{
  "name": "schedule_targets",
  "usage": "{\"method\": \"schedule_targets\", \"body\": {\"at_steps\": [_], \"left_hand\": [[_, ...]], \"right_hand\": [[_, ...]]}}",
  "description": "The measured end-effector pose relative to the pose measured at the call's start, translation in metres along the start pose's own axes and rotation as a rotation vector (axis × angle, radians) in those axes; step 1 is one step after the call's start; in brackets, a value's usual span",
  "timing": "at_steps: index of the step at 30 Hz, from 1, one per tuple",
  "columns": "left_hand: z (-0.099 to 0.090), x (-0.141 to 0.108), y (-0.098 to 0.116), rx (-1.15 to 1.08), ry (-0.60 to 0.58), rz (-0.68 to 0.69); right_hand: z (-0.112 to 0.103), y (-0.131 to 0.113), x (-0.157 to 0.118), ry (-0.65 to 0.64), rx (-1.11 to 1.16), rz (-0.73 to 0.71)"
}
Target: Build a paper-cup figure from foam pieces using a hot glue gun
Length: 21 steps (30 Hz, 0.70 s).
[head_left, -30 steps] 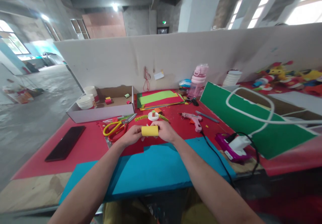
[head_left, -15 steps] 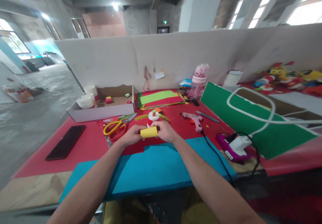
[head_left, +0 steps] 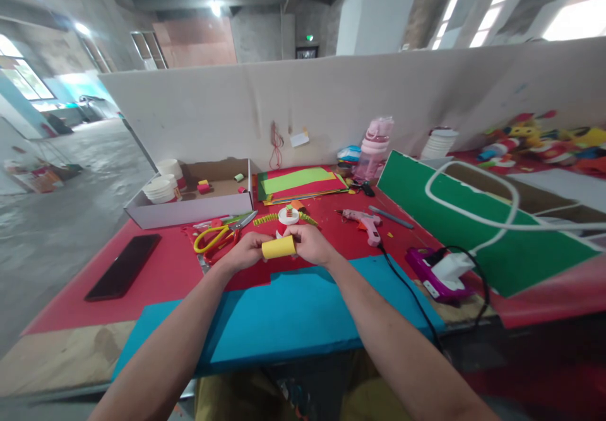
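Note:
A yellow paper roll (head_left: 278,247) lies crosswise between my two hands, above the red table covering. My left hand (head_left: 247,250) pinches its left end, and my right hand (head_left: 310,244) grips its right end. Just behind the roll stands a white-topped paper cup figure (head_left: 288,216) with green folded-paper arms spread to both sides; its lower part is hidden. Scissors (head_left: 213,239) with yellow and red handles lie beside my left hand. A pink glue gun (head_left: 364,222) rests to the right of my right hand.
Blue foam board (head_left: 284,320) covers the front edge. A phone (head_left: 124,266) and an open box (head_left: 194,211) are at left. Coloured sheets (head_left: 300,184) and a pink bottle (head_left: 374,149) stand behind. At right are a purple power strip (head_left: 438,276), cables and a green board (head_left: 473,231).
The yellow roll and both hands have shifted very slightly left and up in the view. Both hands keep their hold on the roll.

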<state>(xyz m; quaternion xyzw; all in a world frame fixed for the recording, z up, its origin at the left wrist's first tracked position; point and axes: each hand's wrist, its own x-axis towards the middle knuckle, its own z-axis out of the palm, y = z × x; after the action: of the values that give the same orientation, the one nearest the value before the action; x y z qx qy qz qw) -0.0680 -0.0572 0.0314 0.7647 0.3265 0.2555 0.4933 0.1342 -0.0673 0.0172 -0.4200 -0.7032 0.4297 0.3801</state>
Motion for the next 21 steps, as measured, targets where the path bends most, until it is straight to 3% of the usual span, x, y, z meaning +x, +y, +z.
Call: {"method": "schedule_targets", "body": {"at_steps": [5,11,21], "left_hand": [[-0.0017,-0.0002,-0.0046,0.074,0.042,-0.03],[0.0001,-0.0001,-0.0033,0.123,0.041,0.018],[0.0,0.0007,-0.0082,0.114,0.017,0.028]], "right_hand": [[-0.0034,-0.0038,0.0002,0.128,-0.108,-0.064],[-0.0071,-0.0072,-0.001,0.185,-0.179,-0.018],[-0.0037,-0.0085,-0.0018,0.004,-0.101,-0.096]]}}
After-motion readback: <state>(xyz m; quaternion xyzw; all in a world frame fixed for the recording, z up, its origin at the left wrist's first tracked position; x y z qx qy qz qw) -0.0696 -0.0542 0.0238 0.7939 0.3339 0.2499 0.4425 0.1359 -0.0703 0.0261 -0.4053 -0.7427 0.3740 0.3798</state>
